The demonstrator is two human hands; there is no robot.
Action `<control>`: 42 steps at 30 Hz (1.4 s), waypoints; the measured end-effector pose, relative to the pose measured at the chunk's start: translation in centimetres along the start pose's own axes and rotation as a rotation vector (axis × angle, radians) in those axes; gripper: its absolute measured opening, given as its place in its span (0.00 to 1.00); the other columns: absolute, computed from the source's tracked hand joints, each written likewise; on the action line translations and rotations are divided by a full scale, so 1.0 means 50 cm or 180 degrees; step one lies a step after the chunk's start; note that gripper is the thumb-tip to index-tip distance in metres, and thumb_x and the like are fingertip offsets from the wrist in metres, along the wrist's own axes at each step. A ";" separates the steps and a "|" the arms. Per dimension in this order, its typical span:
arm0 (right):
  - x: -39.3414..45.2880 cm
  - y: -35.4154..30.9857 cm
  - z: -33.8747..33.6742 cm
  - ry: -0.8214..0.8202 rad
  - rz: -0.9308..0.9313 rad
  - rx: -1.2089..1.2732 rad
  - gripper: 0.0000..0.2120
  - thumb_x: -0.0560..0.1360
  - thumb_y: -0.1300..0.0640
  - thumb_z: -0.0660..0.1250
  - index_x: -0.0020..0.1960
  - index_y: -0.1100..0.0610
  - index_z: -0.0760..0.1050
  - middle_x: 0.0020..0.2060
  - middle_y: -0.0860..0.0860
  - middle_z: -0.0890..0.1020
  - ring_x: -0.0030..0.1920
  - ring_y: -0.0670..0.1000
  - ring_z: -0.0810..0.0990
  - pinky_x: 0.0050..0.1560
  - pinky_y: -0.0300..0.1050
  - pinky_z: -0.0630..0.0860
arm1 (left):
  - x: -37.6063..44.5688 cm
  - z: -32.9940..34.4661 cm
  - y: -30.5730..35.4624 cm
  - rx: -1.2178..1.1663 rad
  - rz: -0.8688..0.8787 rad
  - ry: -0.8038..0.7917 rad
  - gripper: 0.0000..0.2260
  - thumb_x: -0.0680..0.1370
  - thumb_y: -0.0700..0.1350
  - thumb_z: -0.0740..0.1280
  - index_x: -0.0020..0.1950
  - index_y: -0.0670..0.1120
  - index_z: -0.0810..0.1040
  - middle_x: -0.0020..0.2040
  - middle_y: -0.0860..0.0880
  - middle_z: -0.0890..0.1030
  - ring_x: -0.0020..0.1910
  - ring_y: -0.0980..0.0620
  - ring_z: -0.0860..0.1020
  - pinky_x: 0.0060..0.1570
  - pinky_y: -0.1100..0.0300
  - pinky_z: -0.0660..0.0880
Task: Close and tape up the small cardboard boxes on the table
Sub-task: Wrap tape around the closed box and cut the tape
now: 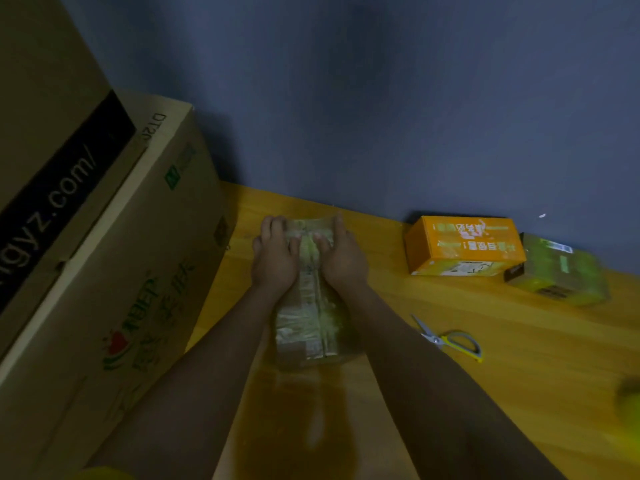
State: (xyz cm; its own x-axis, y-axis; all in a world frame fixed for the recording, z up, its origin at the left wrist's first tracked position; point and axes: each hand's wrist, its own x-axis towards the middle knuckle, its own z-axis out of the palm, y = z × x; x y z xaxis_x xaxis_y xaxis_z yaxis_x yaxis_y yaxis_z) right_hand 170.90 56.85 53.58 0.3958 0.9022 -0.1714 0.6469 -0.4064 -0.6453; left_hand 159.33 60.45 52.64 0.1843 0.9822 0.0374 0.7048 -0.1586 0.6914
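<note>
A small cardboard box (308, 320), covered in shiny clear tape, lies lengthwise on the wooden table (502, 375) in front of me. My left hand (273, 258) lies flat on the left half of its top, fingers reaching to the far end. My right hand (341, 254) lies flat on the right half, and both thumbs meet near the centre seam. Both hands press down with straight fingers. Two more small boxes sit at the back right: an orange printed box (464, 245) and a taped brown box (557, 271).
Scissors (450, 337) with yellow-grey handles lie on the table right of my right forearm. Large cardboard cartons (104, 254) stand stacked on the left, close to my left arm. A blue-grey wall (381, 98) borders the table behind. A blurry yellow-green object (630, 396) shows at the right edge.
</note>
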 end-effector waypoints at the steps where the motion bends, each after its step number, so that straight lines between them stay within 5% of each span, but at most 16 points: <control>1: 0.002 0.005 -0.005 0.0045 -0.0045 0.0115 0.29 0.82 0.45 0.55 0.79 0.53 0.51 0.73 0.56 0.66 0.67 0.59 0.70 0.59 0.51 0.69 | 0.002 0.001 0.000 -0.0085 -0.0023 0.0062 0.16 0.82 0.45 0.58 0.68 0.41 0.66 0.69 0.44 0.65 0.62 0.39 0.67 0.55 0.52 0.64; 7: 0.017 0.037 -0.043 -0.0129 -0.0144 0.1056 0.23 0.82 0.55 0.60 0.75 0.56 0.62 0.72 0.54 0.68 0.72 0.54 0.66 0.63 0.36 0.63 | 0.012 -0.016 -0.011 -0.1142 -0.0299 0.0116 0.15 0.82 0.38 0.58 0.68 0.36 0.71 0.70 0.40 0.69 0.68 0.43 0.68 0.63 0.59 0.64; 11: 0.032 0.027 -0.056 -0.0329 0.0269 0.1499 0.22 0.83 0.56 0.57 0.75 0.57 0.62 0.72 0.57 0.68 0.71 0.60 0.67 0.69 0.52 0.67 | 0.026 -0.024 -0.005 -0.1484 -0.0772 -0.0061 0.16 0.82 0.37 0.57 0.70 0.39 0.71 0.72 0.42 0.67 0.70 0.43 0.66 0.67 0.57 0.64; 13: 0.035 -0.003 -0.035 -0.0111 0.0325 0.0679 0.28 0.81 0.44 0.57 0.76 0.57 0.59 0.72 0.57 0.67 0.67 0.61 0.70 0.62 0.55 0.70 | 0.037 -0.020 0.010 -0.1070 -0.1082 -0.0134 0.17 0.82 0.46 0.59 0.70 0.43 0.69 0.71 0.43 0.64 0.68 0.41 0.65 0.65 0.52 0.64; 15: 0.026 -0.024 -0.006 0.0040 0.0266 -0.0222 0.32 0.79 0.38 0.55 0.73 0.59 0.58 0.68 0.59 0.68 0.62 0.63 0.72 0.53 0.53 0.69 | 0.029 -0.006 0.022 0.0165 -0.0814 -0.0169 0.21 0.82 0.54 0.58 0.68 0.42 0.67 0.69 0.42 0.63 0.65 0.39 0.64 0.60 0.50 0.66; 17: 0.023 -0.020 0.007 0.0200 0.0006 -0.0647 0.26 0.82 0.41 0.50 0.69 0.60 0.61 0.63 0.60 0.71 0.55 0.63 0.74 0.44 0.50 0.66 | 0.024 0.005 0.029 0.0930 -0.0376 -0.0044 0.19 0.83 0.54 0.53 0.65 0.40 0.67 0.66 0.39 0.65 0.62 0.38 0.66 0.52 0.50 0.67; 20: 0.041 -0.004 -0.018 0.0160 -0.0109 -0.0541 0.16 0.84 0.50 0.49 0.63 0.60 0.66 0.55 0.60 0.77 0.49 0.62 0.75 0.39 0.48 0.63 | 0.034 -0.001 0.033 0.0763 -0.0412 -0.0212 0.16 0.84 0.50 0.51 0.63 0.41 0.68 0.66 0.40 0.65 0.60 0.37 0.66 0.48 0.51 0.62; 23: 0.055 -0.008 -0.024 0.0018 -0.0224 -0.0875 0.18 0.84 0.55 0.52 0.71 0.61 0.62 0.67 0.62 0.71 0.65 0.61 0.71 0.54 0.54 0.69 | 0.040 -0.015 0.007 -0.0181 -0.0571 -0.0797 0.19 0.84 0.52 0.50 0.72 0.47 0.66 0.72 0.43 0.61 0.68 0.39 0.61 0.64 0.51 0.59; 25: 0.053 -0.021 -0.005 0.0138 -0.0797 -0.1236 0.24 0.84 0.52 0.49 0.78 0.58 0.53 0.77 0.57 0.55 0.77 0.56 0.52 0.74 0.54 0.51 | 0.031 -0.018 -0.018 -0.0751 -0.0469 -0.1138 0.21 0.84 0.51 0.50 0.77 0.49 0.59 0.77 0.45 0.57 0.75 0.44 0.57 0.73 0.50 0.55; 27: 0.044 -0.025 0.014 -0.0062 -0.1165 -0.1576 0.26 0.84 0.47 0.43 0.79 0.55 0.48 0.79 0.52 0.48 0.78 0.52 0.42 0.75 0.53 0.38 | 0.021 -0.010 -0.023 -0.1055 -0.0371 -0.0921 0.20 0.84 0.48 0.52 0.76 0.45 0.61 0.75 0.43 0.61 0.74 0.44 0.60 0.73 0.47 0.58; 29: 0.026 -0.008 0.018 -0.0249 -0.1140 -0.1813 0.27 0.83 0.46 0.41 0.79 0.56 0.45 0.79 0.52 0.46 0.78 0.51 0.41 0.75 0.53 0.37 | 0.016 0.005 -0.020 -0.0964 -0.0440 -0.0491 0.17 0.84 0.45 0.53 0.71 0.43 0.68 0.70 0.41 0.67 0.69 0.42 0.66 0.69 0.48 0.62; 32: -0.061 0.035 0.005 -0.0245 -0.1324 -0.1904 0.27 0.84 0.48 0.43 0.79 0.60 0.46 0.78 0.55 0.49 0.78 0.52 0.44 0.76 0.52 0.41 | 0.011 0.018 -0.012 -0.0828 -0.0380 -0.0271 0.14 0.84 0.44 0.54 0.66 0.44 0.72 0.66 0.41 0.70 0.65 0.42 0.67 0.66 0.51 0.62; 36: -0.224 0.075 -0.026 -0.0305 -0.1695 -0.1729 0.26 0.82 0.50 0.46 0.74 0.64 0.63 0.74 0.58 0.65 0.75 0.56 0.61 0.74 0.55 0.58 | 0.019 0.010 -0.018 -0.0779 -0.0338 -0.0242 0.14 0.84 0.45 0.53 0.66 0.43 0.71 0.66 0.40 0.69 0.66 0.41 0.66 0.67 0.48 0.61; 40: -0.224 0.090 -0.070 -0.0636 -0.1649 -0.1193 0.23 0.82 0.54 0.53 0.75 0.61 0.62 0.75 0.57 0.62 0.75 0.55 0.60 0.74 0.47 0.53 | 0.003 0.004 -0.007 0.0308 0.0035 0.0027 0.16 0.84 0.47 0.53 0.68 0.45 0.72 0.69 0.41 0.67 0.69 0.41 0.64 0.69 0.51 0.56; 42: -0.174 0.074 -0.071 -0.0142 -0.1463 -0.1235 0.23 0.83 0.54 0.51 0.76 0.60 0.59 0.76 0.56 0.58 0.77 0.54 0.55 0.74 0.47 0.48 | -0.001 0.002 0.003 0.1006 0.0516 0.0004 0.17 0.84 0.47 0.52 0.70 0.44 0.70 0.73 0.41 0.63 0.74 0.42 0.58 0.73 0.51 0.49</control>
State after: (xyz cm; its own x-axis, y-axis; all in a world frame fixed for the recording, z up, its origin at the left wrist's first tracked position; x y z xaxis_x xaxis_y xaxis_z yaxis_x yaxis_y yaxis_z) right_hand 172.18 47.00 55.33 -0.0030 0.9997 0.0242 0.9391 0.0111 -0.3434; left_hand 159.48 60.39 52.66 0.3105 0.9417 0.1293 0.8436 -0.3357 0.4191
